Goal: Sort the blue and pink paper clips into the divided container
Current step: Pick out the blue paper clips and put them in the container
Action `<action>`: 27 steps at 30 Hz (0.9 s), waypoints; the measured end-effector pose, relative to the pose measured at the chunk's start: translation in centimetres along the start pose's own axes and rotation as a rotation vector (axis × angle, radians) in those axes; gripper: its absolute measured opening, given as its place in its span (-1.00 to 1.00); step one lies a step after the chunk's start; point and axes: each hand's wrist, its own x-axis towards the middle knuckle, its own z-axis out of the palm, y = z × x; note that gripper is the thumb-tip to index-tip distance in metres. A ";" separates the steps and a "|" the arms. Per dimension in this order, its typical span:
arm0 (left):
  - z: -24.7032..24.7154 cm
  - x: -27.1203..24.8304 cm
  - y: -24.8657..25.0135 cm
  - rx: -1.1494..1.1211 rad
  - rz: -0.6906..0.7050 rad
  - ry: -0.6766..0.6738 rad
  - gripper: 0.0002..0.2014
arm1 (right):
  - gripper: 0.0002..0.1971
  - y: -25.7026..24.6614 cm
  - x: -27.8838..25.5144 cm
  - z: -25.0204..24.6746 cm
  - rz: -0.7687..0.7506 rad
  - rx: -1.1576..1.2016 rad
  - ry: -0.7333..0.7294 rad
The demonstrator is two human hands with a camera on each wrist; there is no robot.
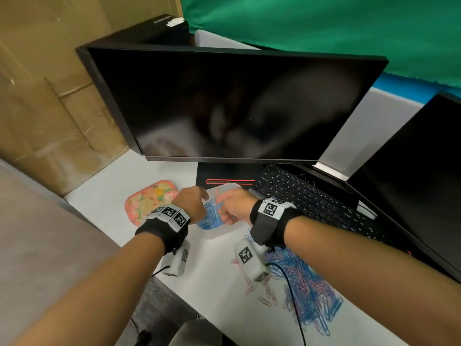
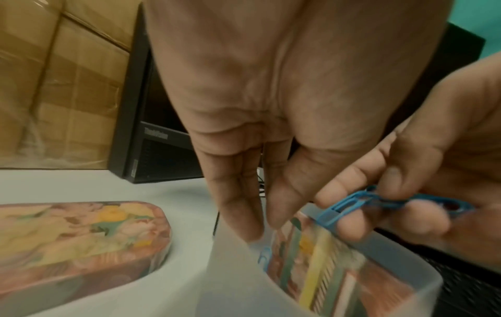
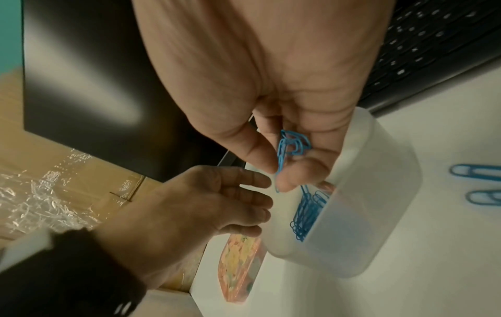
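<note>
Two hands over the container (image 1: 219,234) near the monitor base. Right hand (image 1: 235,207) pinches blue clips (image 3: 291,143) above its rim; left hand (image 1: 192,201) relaxed, fingers straight at the left wall. Mixed pile (image 1: 304,290) lies nearer, right. Only the right wrist view shows blue clips inside.

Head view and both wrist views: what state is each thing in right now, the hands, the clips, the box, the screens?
Right hand: pinching a bunch of blue clips above the container.
Left hand: fingers straight, at the container's rim, holding nothing.
Divided container: lid off, blue clips already in one compartment.
Floral lid: lying flat beside the container.
Mixed clip pile: unsorted on the desk.
Monitor: screen dark.
</note>
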 end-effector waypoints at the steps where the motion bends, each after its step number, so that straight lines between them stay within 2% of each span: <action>1: -0.4 0.0 -0.5 -0.038 -0.017 0.017 -0.59 | -0.69 -0.5 0.3 0.1 -0.007 -0.041 -0.011; 4: -1.2 -0.3 -1.9 -0.110 -0.032 0.069 -0.62 | -0.67 -1.6 0.8 0.5 -0.039 -0.173 -0.098; 6: -1.3 -0.6 -2.5 -0.114 -0.010 0.102 -0.66 | -0.63 -1.8 1.1 0.6 -0.066 -0.235 -0.098; 9: -0.5 -1.4 -2.6 -0.133 0.045 0.127 -0.74 | -0.52 -0.7 1.5 0.0 -0.109 -0.153 -0.029; 12: 1.3 -2.9 -1.5 -0.160 0.172 0.099 -0.80 | -0.65 1.1 0.6 -1.5 -0.129 0.007 0.030; 16: 5.1 -4.6 1.2 -0.095 0.340 -0.042 -0.83 | -0.75 5.7 -1.3 -4.5 -0.109 -0.068 0.106; 20: 9.4 -5.0 2.5 0.018 0.403 -0.180 -0.85 | -0.78 12.3 -3.3 -6.6 -0.083 -0.237 0.175; 23: 11.8 -5.4 2.8 0.093 0.460 -0.210 -0.87 | -0.85 16.5 -5.2 -6.9 -0.085 -0.298 0.210; 27: 14.0 -5.6 3.6 0.127 0.510 -0.218 -0.86 | -0.80 20.6 -7.2 -6.9 -0.085 -0.392 0.191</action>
